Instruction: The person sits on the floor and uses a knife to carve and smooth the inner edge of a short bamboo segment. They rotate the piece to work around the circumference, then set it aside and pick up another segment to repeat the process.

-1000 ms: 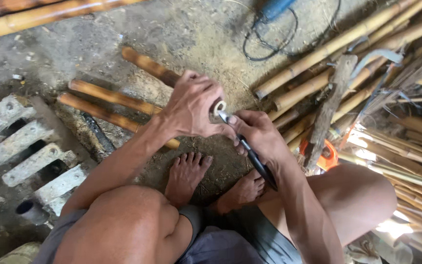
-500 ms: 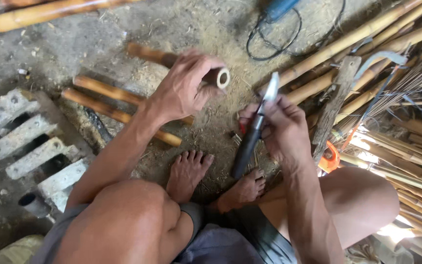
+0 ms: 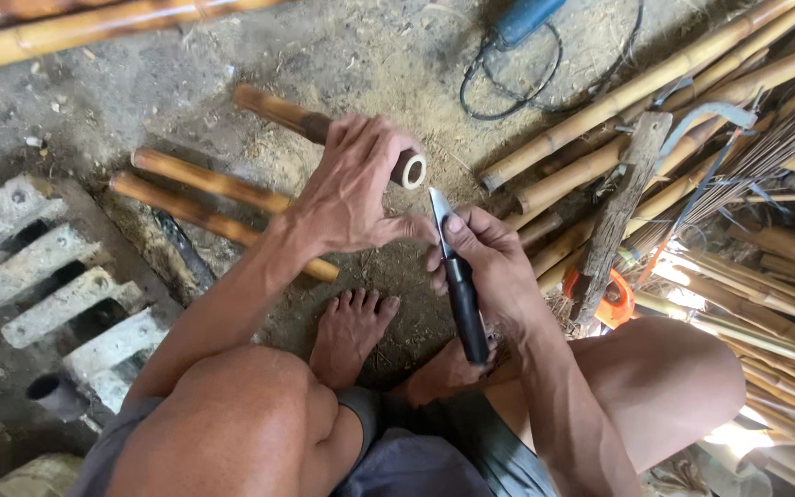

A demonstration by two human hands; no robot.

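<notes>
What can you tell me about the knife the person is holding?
The knife has a short, pale metal blade tapering to a point and a long, dark, slim handle. The right hand grips it where blade meets handle, blade pointing up and away, handle trailing back toward the person's feet. Its tip sits just below the cut hollow end of the bamboo piece that the left hand holds, not clearly touching it.

One head-worn camera looks steeply down, close over the lap and dirt floor (image 3: 140,101).

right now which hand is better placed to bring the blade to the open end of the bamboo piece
Right. The right hand already grips the knife, blade up just beside the open end of the bamboo piece, while the left hand is wrapped around the piece, steadying it.
</notes>
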